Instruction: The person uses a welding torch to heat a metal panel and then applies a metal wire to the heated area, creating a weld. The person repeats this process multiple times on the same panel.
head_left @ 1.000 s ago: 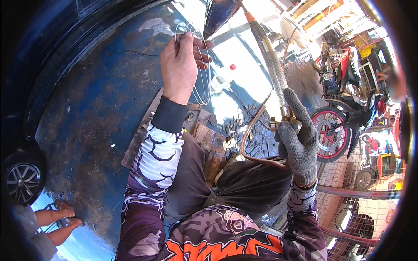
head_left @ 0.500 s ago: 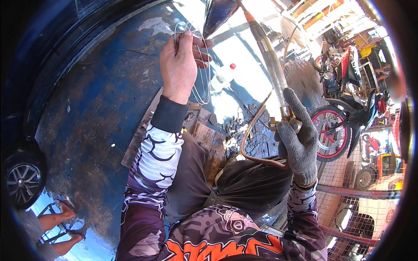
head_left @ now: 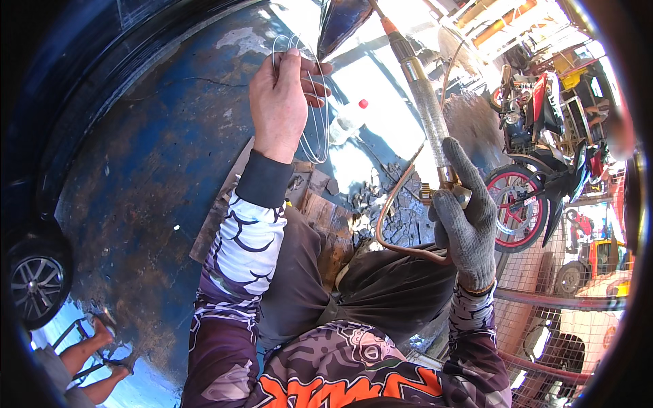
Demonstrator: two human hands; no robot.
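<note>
The torch (head_left: pixel 425 98) is clasped near its lower end by the gloved right hand (head_left: pixel 471 228); its long axis is slanted away and leftward, the far end nearer the bare left hand (head_left: pixel 280 102), where looped wire (head_left: pixel 317 162) is pinched between thumb and fingers.

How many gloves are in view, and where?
1: a grey glove, on the right hand, which holds the torch. The left hand, holding wire, is bare. Background clutter might hide others.
</note>
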